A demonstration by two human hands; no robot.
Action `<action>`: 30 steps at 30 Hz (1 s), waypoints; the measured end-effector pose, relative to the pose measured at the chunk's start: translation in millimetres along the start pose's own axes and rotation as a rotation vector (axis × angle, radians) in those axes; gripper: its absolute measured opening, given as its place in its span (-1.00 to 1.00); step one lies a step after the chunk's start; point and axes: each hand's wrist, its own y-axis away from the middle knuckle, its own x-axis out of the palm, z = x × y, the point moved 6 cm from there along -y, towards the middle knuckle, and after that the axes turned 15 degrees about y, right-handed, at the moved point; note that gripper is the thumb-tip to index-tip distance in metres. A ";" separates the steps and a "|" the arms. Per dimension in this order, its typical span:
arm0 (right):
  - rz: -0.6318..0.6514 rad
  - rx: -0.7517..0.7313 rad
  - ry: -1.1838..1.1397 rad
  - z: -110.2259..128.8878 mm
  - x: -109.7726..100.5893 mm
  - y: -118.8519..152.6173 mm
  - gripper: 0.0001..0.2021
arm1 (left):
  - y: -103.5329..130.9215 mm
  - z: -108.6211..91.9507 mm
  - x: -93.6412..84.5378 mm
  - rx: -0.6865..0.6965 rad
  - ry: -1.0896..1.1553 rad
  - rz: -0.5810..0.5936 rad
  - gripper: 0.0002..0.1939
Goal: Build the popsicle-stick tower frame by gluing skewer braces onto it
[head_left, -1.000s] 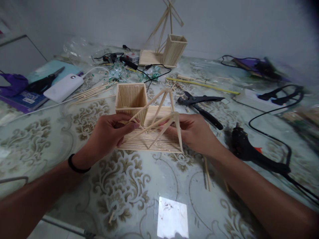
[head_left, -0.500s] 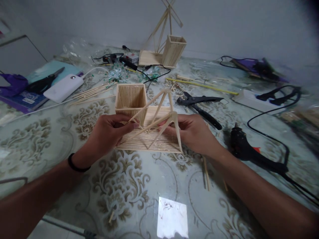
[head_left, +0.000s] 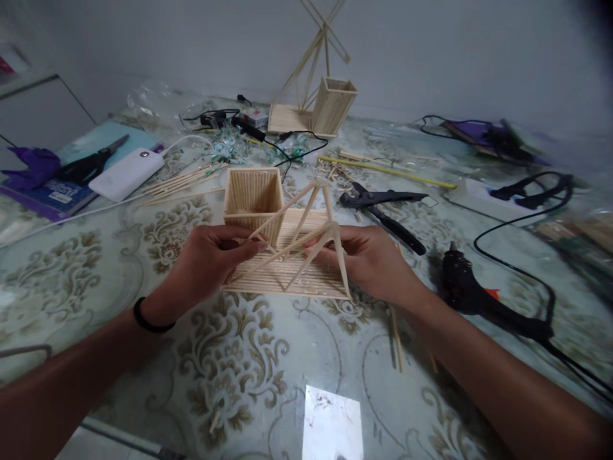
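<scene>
Table (head_left: pixel 230 364): patterned support across the picture, taking the model's weight, so the fingers need only steady.
Stick model (head_left: pixel 268 280): picture centre, base flat, struts (head_left: pixel 334 228) standing on it.
Right hand (head_left: pixel 378 262): right of centre; thumb and finger close behind the struts, any pinch hidden, perhaps bracing.
Left hand (head_left: pixel 205 262): left of centre, thumb and finger pinching a slanted stick (head_left: pixel 287 206), apparently for alignment.
Open box (head_left: pixel 253 218): on the base, mouth up; only bare interior visible.
Rear box (head_left: pixel 332 108): upper centre, upright; contents indiscernible.
</scene>
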 end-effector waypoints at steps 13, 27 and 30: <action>-0.009 -0.009 0.008 1.4 -0.7 -0.5 -0.71 | 1.2 6.0 -0.6 -0.084 0.107 0.025 -0.72; 0.018 -0.018 -0.010 4.1 -0.2 0.2 -0.61 | -0.1 7.4 -1.2 -0.100 0.117 0.020 -0.71; 0.020 -0.020 -0.006 4.2 -0.2 -0.1 -0.60 | -0.6 7.0 -1.1 -0.104 0.112 0.018 -0.70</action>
